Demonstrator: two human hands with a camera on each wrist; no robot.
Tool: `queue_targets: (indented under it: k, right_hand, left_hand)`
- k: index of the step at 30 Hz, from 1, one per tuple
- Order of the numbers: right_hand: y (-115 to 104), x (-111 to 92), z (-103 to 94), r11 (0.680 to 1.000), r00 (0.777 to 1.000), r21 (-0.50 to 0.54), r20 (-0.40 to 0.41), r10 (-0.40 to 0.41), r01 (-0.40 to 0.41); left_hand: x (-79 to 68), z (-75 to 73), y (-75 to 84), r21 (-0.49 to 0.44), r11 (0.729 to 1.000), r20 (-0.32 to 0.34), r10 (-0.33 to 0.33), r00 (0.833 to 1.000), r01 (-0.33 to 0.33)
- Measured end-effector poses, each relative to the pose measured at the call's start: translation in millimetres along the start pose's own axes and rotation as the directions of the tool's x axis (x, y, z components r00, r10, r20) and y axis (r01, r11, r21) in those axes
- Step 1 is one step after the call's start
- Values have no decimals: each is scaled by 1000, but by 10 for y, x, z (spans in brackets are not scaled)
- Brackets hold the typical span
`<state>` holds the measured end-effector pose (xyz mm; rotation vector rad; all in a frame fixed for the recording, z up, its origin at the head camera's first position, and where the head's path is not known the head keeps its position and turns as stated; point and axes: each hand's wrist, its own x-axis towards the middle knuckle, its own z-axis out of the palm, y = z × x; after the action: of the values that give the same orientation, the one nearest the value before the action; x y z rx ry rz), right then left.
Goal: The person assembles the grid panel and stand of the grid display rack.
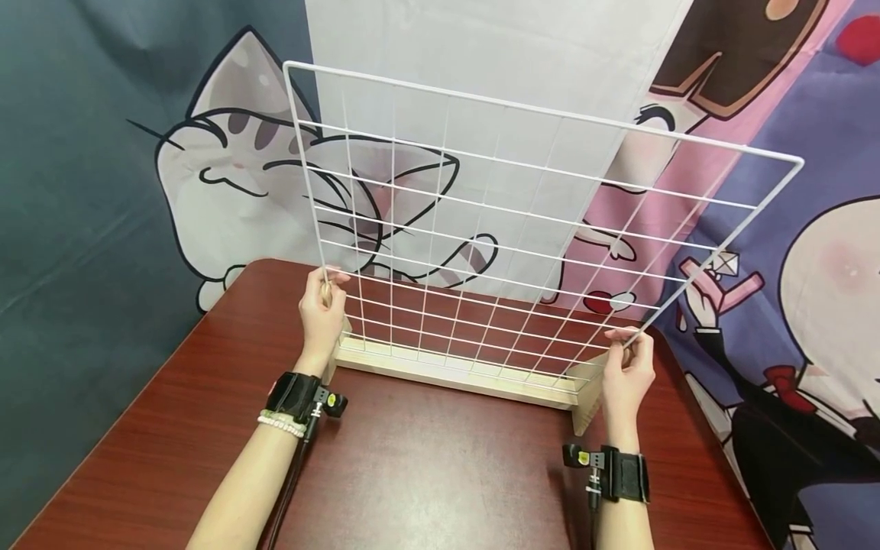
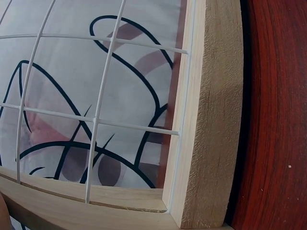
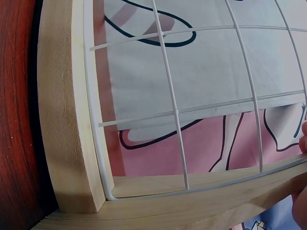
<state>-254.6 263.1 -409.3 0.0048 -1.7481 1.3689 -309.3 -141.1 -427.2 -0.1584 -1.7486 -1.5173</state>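
A white wire grid panel (image 1: 564,115) stands on the table with its lower edge in a light wooden stand (image 1: 454,376), leaning away at the top. My left hand (image 1: 321,317) pinches the panel's left edge around the top of the wooden side piece. On the opposite side, my right hand (image 1: 629,374) grips the right edge at the other side piece (image 1: 587,397) in the same way. In the left wrist view, the grid's corner sits against the wooden bar (image 2: 218,110). The right wrist view shows the matching corner along the bar (image 3: 57,105), with fingertips (image 3: 303,139) at the frame's edge.
The reddish-brown wooden table (image 1: 426,473) extends in front of the stand and to both sides. Behind it hangs a cartoon-printed cloth (image 1: 234,198) with cats. Each wrist wears a black strap with a small camera (image 1: 335,403), and cables run back along the forearms.
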Motion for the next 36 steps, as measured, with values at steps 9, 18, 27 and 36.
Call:
queue_targets:
  k: [9, 18, 27, 36]
  right_hand:
    - [73, -10, -6, 999, 1000, 36, -12, 12, -12]
    - [130, -6, 4, 996, 1000, 90, -8, 20, -19]
    - [95, 7, 20, 994, 1000, 105, -17, 6, -4]
    - [104, 7, 24, 994, 1000, 109, -26, 4, -1]
  left_hand:
    - [4, 3, 42, 13, 999, 10, 31, 999, -31]
    - [4, -6, 37, 6, 1000, 15, 14, 1000, -14]
    - [2, -1, 17, 34, 999, 3, -24, 1000, 24]
    - [1, 9, 32, 38, 999, 0, 3, 1000, -3]
